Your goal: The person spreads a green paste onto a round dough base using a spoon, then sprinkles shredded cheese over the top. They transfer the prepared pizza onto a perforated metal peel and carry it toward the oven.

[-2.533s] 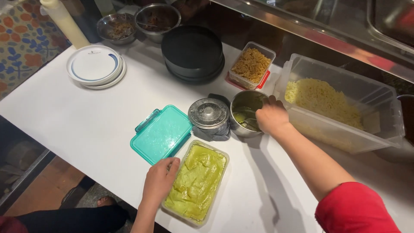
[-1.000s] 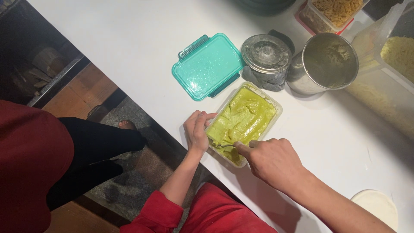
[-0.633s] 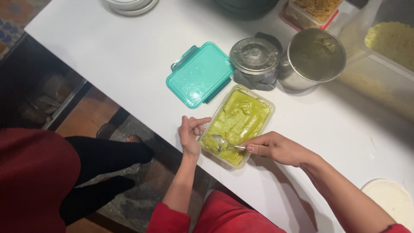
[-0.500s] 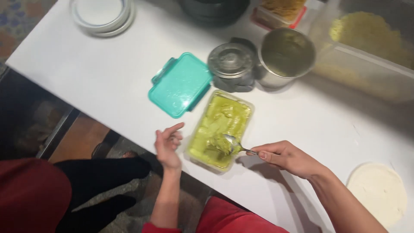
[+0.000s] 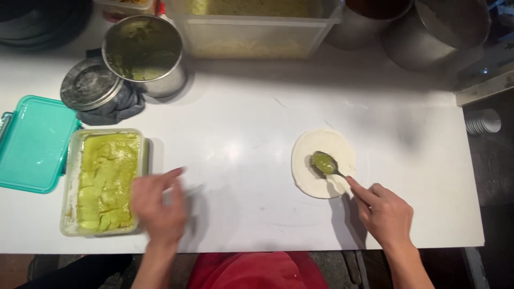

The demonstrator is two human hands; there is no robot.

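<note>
White table top [image 5: 241, 134], head view only. Right hand [image 5: 386, 214] at near right, fingers closed on the handle of a spoon [image 5: 326, 164]; spoon bowl loaded with green paste, resting on a round flat disc of pale dough [image 5: 323, 163] that lies on the table right of centre. Left hand [image 5: 159, 206] at near left-centre, motion-blurred, fingers spread and open, holding nothing, just beside the right edge of a clear rectangular container of green paste [image 5: 104, 182]; cannot tell if it touches the container. Teal plastic lid [image 5: 33, 142] lies flat at the left, touching the container's left side. Far left: round metal lid [image 5: 90, 83] sitting on a dark grey cloth [image 5: 120, 107], next to it a steel pot [image 5: 144, 53] with green residue inside. Far centre: big clear plastic tub [image 5: 251, 29] with yellowish shredded stuff. Far right: two large metal vessels [image 5: 423, 27], partly cut off by the frame. Stack of small white cups [image 5: 483, 121] off the table edge at the right. Red clothing [image 5: 257, 270] at the near edge, between the two forearms.
</note>
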